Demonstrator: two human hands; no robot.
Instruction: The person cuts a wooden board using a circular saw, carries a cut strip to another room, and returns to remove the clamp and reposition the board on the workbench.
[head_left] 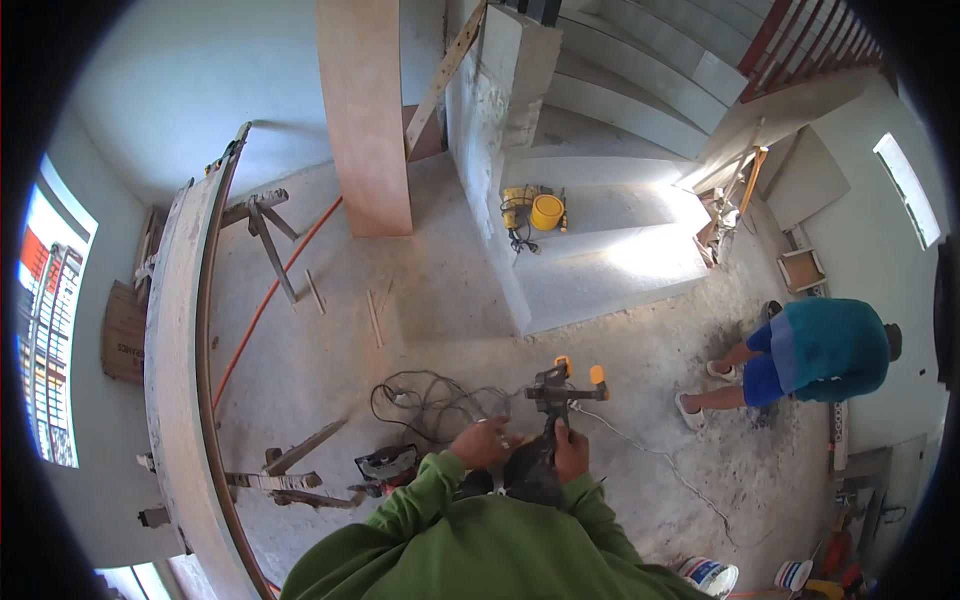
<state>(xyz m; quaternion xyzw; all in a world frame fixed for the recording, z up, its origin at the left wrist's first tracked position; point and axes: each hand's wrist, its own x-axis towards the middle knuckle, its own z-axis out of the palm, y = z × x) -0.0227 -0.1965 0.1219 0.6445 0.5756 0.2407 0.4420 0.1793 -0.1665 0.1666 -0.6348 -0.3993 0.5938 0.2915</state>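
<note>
My right hand (571, 452) is closed around the lower part of a dark tool with orange-yellow ends (552, 392); its exact kind is unclear. The tool points away from me, above the concrete floor. My left hand (481, 443) is just left of the tool, its fingers curled together; what they hold, if anything, is too small to make out. Dark coiled cords (425, 402) lie on the floor beyond my left hand. A pale cord (640, 447) runs across the floor from near the tool toward the lower right.
At left, a long board (185, 330) rests on wooden trestles (270, 480). A plywood sheet (365, 120) leans at the back. Yellow tools (545, 212) sit on the concrete steps (600, 255). Another person (830, 350) bends over at right. Buckets (710, 575) stand at lower right; a dark-and-red tool (388, 465) lies near my left arm.
</note>
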